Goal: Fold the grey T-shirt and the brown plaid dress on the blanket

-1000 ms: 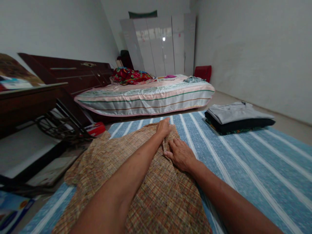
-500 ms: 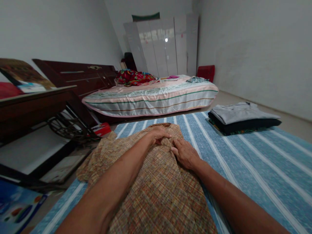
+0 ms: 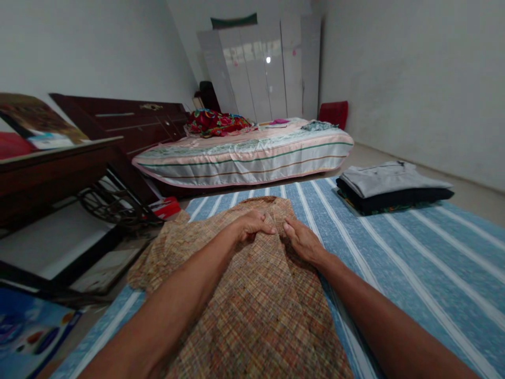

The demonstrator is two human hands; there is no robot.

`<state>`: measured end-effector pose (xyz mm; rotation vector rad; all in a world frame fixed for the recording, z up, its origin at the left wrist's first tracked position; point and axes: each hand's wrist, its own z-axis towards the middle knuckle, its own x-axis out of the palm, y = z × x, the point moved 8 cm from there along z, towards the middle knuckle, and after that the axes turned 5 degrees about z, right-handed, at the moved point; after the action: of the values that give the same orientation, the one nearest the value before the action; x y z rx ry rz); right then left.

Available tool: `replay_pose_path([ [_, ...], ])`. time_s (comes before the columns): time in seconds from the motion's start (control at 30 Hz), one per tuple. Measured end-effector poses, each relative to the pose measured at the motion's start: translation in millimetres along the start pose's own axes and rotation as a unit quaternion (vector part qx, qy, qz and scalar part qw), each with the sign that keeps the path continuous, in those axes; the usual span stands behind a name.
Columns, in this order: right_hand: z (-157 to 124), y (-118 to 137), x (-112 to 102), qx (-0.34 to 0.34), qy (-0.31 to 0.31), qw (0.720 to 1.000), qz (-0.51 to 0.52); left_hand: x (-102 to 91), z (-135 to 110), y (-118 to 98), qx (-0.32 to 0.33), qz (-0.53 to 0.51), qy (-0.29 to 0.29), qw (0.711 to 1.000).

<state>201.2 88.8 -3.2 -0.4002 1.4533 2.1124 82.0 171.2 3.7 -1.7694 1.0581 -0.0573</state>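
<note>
A brown plaid shirt (image 3: 252, 295) lies spread on a blue bed sheet with white stripes (image 3: 398, 263), its collar end pointing away from me and a sleeve out to the left. My left hand (image 3: 254, 225) is closed on the cloth just below the collar, thumb toward the right. Close by on the right, my right hand (image 3: 302, 239) pinches the shirt near its right edge, with the thumb on top. A small fold of cloth runs between the two hands. The fingertips under the fabric are partly hidden.
Folded clothes (image 3: 394, 187), grey on black, are stacked at the right. Beyond stands a bed (image 3: 244, 163) with a red floral blanket (image 3: 216, 123). At the left are a sewing machine table (image 3: 59, 152) and a blue box (image 3: 31, 329). A wardrobe (image 3: 256, 73) stands at the back.
Both hands have come slightly nearer to me along the shirt front, and the gap between them is a little wider. My right hand has turned so its thumb lies on top.
</note>
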Motion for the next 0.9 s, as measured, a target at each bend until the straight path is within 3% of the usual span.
replay_pose_path([
  [0.2,-1.7,12.8,-3.1,0.000,0.012,0.998,-0.055,-10.0,-13.0,-8.9,0.017,-0.029,-0.053,0.998],
  [0.33,-5.2,28.5,4.7,-0.024,0.054,0.984,-0.167,-20.8,-14.6,2.9,-0.009,0.022,-0.132,0.991],
  [0.43,-7.5,27.3,12.6,-0.026,0.084,0.972,-0.217,-18.1,-10.1,10.4,-0.008,0.039,-0.146,0.988],
  [0.9,-9.7,13.4,11.4,0.007,0.096,0.964,-0.247,-33.5,-1.4,3.8,0.021,0.131,-0.234,0.963],
])
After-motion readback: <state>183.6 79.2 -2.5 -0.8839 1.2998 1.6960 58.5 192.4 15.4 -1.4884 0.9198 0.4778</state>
